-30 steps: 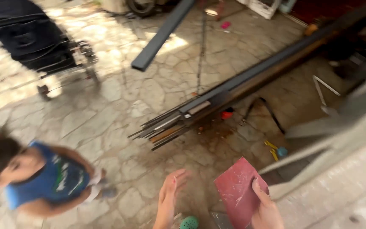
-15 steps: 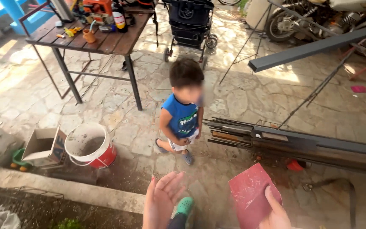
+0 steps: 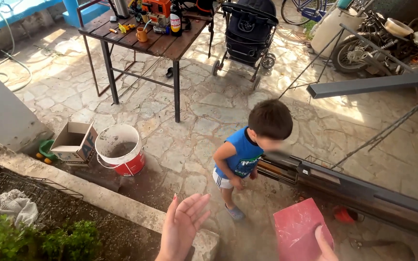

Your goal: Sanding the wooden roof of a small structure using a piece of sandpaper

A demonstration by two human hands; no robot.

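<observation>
While my left hand (image 3: 182, 224) hangs open-fingered, my right hand (image 3: 324, 244) pinches a red sheet (image 3: 298, 229); a child (image 3: 247, 157) stands ahead beside stacked steel bars (image 3: 364, 191).

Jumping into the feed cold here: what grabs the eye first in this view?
A small child in a blue shirt stands mid-frame on the stone paving, right beside a bundle of long steel bars. In the foreground the left hand is open, palm up, while the right hand holds a red card-like sheet. Further left sit a red bucket and an open cardboard box.
</observation>
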